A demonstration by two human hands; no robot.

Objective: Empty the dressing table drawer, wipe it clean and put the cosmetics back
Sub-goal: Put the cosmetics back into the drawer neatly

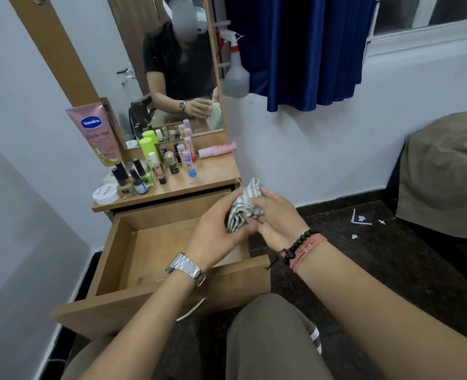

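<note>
Both hands were bunched around a striped grey-and-white cloth (243,207), held in the air just above the far right corner of the open drawer (133,290). The left hand (213,237), steel watch on the wrist, had its fingers curled in against the lower end of the cloth, and the right hand (275,218), the one with the bead and thread bracelets, pinched the upper part between thumb and fingers. Looked like folding or wadding it up for the wipe, not wiping yet.

The drawer was pulled well out toward the person, long axis running from the cabinet back to the knees, handle (191,309) on the near face. From what showed, nothing was left inside — just bare wood floor, though the hands hid the far right corner.

The cloth's long axis ran roughly up and down in the view, one loose end poking up and away toward the tabletop, the other hanging toward the drawer.

All the cosmetics (155,165) stood crowded on the dressing table top (216,171): nail polish bottles, a white jar at the front left edge, a pink Vaseline tube (98,133) leaning on the mirror frame and a pink bottle lying on its side.

Risk from here, probably — those little bottles stood packed close to the edge right above the drawer, so an elbow or a flick of cloth could topple a few. Leaning on a drawer pulled that far out could also tip or strain it.
</note>
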